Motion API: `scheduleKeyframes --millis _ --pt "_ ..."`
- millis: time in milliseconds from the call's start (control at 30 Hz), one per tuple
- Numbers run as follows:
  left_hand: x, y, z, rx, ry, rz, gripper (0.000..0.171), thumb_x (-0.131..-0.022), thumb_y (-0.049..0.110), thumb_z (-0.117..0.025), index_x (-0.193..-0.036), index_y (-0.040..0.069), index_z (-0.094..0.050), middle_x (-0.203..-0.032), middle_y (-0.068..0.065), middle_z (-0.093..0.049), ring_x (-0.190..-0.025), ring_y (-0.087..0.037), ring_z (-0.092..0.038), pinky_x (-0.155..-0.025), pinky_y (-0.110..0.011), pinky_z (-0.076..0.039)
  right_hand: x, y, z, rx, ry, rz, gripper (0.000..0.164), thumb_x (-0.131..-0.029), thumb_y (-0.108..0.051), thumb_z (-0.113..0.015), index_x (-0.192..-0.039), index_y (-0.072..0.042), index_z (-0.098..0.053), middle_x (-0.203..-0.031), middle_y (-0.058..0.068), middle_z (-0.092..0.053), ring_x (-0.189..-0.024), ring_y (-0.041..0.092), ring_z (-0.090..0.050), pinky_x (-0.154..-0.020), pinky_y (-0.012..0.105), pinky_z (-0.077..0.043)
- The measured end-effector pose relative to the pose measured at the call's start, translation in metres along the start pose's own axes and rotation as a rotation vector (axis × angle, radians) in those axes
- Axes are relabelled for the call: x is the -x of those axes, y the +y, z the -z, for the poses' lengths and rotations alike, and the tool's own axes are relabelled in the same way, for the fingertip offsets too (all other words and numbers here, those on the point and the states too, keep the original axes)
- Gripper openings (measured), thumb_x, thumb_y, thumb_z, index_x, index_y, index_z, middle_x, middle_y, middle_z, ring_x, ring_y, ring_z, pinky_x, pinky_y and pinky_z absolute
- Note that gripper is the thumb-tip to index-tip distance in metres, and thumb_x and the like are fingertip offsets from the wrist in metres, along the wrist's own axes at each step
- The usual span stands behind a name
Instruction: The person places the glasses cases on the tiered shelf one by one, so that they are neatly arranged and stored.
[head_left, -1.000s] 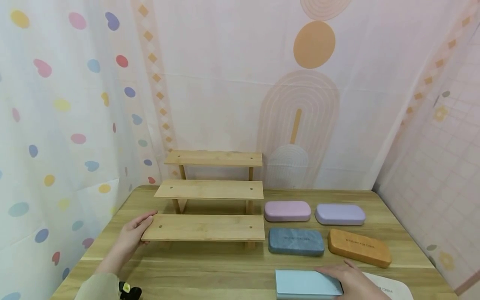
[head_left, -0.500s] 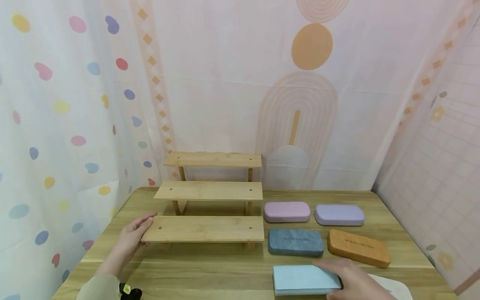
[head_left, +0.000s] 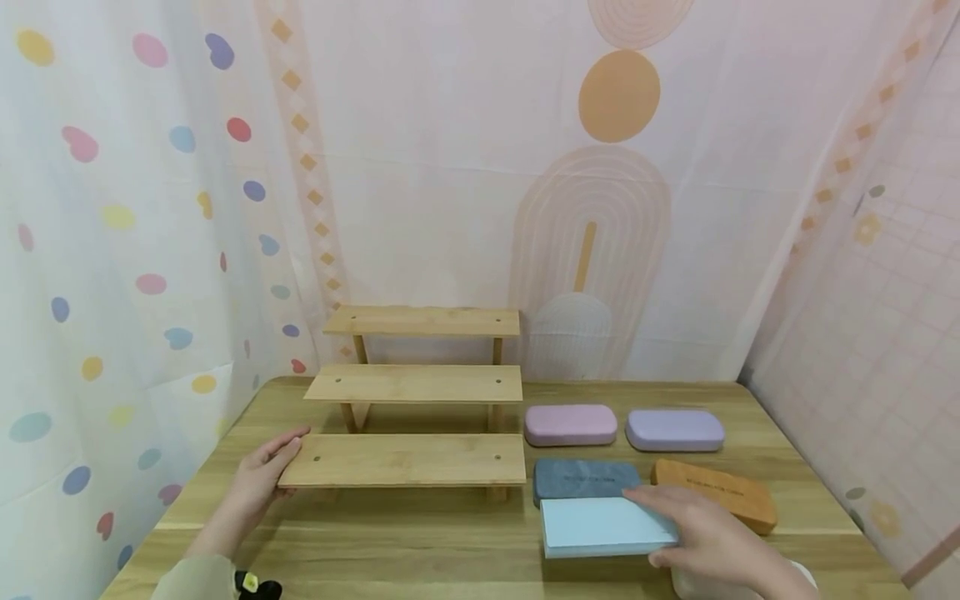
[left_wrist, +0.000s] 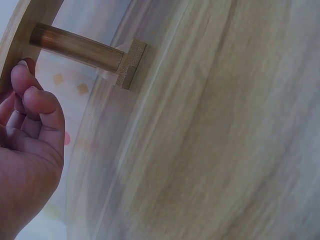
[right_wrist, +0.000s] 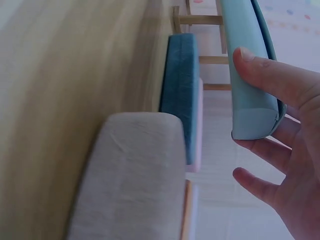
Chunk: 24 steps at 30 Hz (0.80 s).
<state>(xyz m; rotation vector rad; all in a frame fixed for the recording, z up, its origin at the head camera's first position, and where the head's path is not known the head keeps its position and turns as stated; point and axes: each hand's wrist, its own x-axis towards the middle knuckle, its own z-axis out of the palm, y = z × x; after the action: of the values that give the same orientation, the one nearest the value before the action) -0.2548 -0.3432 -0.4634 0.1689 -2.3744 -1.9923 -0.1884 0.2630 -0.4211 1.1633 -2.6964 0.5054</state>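
Observation:
A three-step wooden display stand (head_left: 405, 461) stands on the left of the table. At the left end of its lowest board, my left hand (head_left: 251, 487) pinches the edge; the left wrist view shows curled fingers (left_wrist: 42, 107) against the wood. My right hand (head_left: 708, 533) holds a light blue glasses case (head_left: 603, 527) by its right end, raised off the table. In the right wrist view the thumb (right_wrist: 272, 75) presses one side of the case, with fingers behind and under its end. The raised case partly covers a dark blue glasses case (head_left: 585, 479) in the head view.
Pink (head_left: 570, 425) and lilac (head_left: 675, 430) cases lie behind the dark blue one. An orange-brown case (head_left: 723, 492) sits right of it. Under my right forearm lies a white case (right_wrist: 135, 175). A black item (head_left: 258, 587) shows by my left sleeve. Curtains border the wooden table (head_left: 390, 558).
My right hand has lifted the light blue case from the front of the table and moved it away from me, towards the dark blue case. My left hand stays on the stand.

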Motion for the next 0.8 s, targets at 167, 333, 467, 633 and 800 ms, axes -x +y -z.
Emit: scheduleKeyframes --millis 167,333,467,633,800 --pt "-0.002 -0.001 0.000 0.019 0.002 -0.003 0.045 -0.097 0.045 -0.056 -0.136 0.023 -0.057 -0.104 0.023 -0.055 -0.079 -0.013 -0.056 -0.058 -0.027 -0.051 -0.005 0.000 0.011 -0.016 -0.007 -0.026 0.076 -0.075 -0.025 -0.084 -0.142 -0.019 -0.050 -0.132 0.005 -0.058 -0.114 0.030 -0.056 -0.084 0.044 -0.052" --pt "-0.004 -0.004 0.002 0.021 -0.007 -0.013 0.041 -0.098 0.044 -0.055 -0.135 0.026 -0.059 -0.103 0.027 -0.055 -0.084 -0.012 -0.056 -0.059 -0.027 -0.051 -0.010 0.002 0.016 0.021 0.057 -0.012 0.075 -0.073 -0.025 -0.085 -0.140 -0.019 -0.053 -0.132 0.004 -0.059 -0.116 0.028 -0.055 -0.087 0.047 -0.051" --pt "-0.004 -0.004 0.002 0.017 -0.012 -0.016 0.039 -0.098 0.045 -0.055 -0.133 0.029 -0.060 -0.104 0.028 -0.054 -0.085 -0.011 -0.056 -0.059 -0.027 -0.051 -0.017 0.007 0.022 0.036 0.094 0.013 0.075 -0.071 -0.024 -0.086 -0.139 -0.017 -0.054 -0.130 0.004 -0.059 -0.115 0.024 -0.056 -0.087 0.043 -0.051" --pt "-0.003 -0.002 0.001 0.017 -0.013 -0.012 0.043 -0.098 0.045 -0.055 -0.136 0.025 -0.058 -0.103 0.028 -0.055 -0.083 -0.011 -0.056 -0.059 -0.027 -0.051 -0.029 0.012 0.030 0.025 0.099 0.026 0.075 -0.072 -0.024 -0.086 -0.139 -0.015 -0.054 -0.133 0.004 -0.058 -0.117 0.027 -0.055 -0.091 0.048 -0.048" --pt "-0.003 -0.003 0.000 0.045 -0.006 -0.006 0.035 -0.098 0.043 -0.055 -0.130 0.032 -0.062 -0.101 0.027 -0.057 -0.077 -0.011 -0.057 -0.057 -0.025 -0.050 -0.039 0.017 0.034 0.018 0.087 0.027 0.073 -0.075 -0.024 -0.084 -0.139 -0.013 -0.053 -0.133 0.007 -0.058 -0.118 0.028 -0.055 -0.093 0.050 -0.047"
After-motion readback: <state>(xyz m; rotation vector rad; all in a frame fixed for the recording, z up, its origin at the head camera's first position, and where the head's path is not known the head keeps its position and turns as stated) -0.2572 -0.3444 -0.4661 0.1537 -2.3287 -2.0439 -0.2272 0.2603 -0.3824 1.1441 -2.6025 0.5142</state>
